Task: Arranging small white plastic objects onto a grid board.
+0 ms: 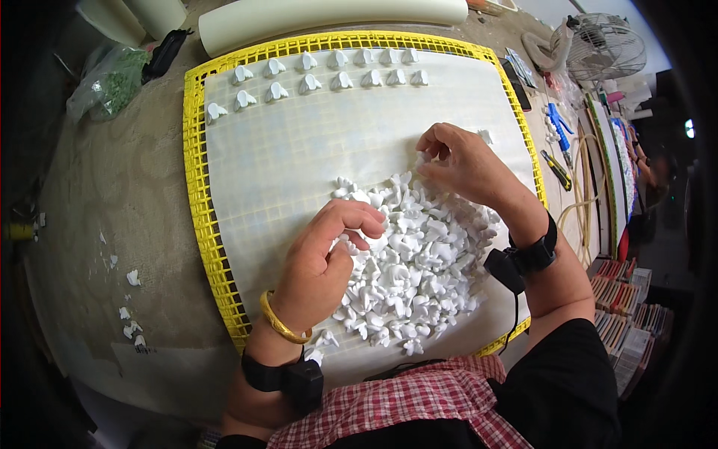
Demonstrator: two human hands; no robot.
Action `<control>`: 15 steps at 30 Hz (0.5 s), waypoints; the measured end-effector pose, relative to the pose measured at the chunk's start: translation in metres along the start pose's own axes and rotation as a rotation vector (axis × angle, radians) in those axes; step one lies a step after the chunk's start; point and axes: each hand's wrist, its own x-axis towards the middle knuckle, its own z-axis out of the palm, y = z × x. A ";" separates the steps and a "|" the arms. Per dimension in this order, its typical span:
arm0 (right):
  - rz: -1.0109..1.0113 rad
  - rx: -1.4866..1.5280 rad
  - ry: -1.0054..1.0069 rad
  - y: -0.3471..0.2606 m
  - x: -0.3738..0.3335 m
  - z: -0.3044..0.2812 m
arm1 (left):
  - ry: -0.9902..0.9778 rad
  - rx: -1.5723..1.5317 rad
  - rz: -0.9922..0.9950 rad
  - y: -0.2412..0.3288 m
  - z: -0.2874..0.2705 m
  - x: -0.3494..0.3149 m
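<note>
A heap of small white petal-shaped pieces [419, 262] lies on a pale sheet [254, 172] spread over a yellow grid tray [196, 150]. At the heap's left edge my left hand [321, 251] has its fingers curled, with a white piece showing between thumb and fingers. Just past the far side of the heap, my right hand [464, 161] pinches one small white piece [422, 159] between thumb and fingertips. Two rows of like pieces [308, 82] stand spaced apart along the tray's far side. A lone piece [486, 136] sits beyond my right wrist.
A pale roll [329, 21] lies behind the tray. To the right are a yellow cutter [556, 170], a blue tool [557, 123], a phone [516, 84] and a fan [602, 46]. Left are a plastic bag with green contents [116, 82] and stray white bits [133, 278].
</note>
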 end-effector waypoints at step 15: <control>0.086 0.062 0.253 0.032 0.022 -0.008 | 0.030 -0.054 -0.043 0.001 -0.001 0.000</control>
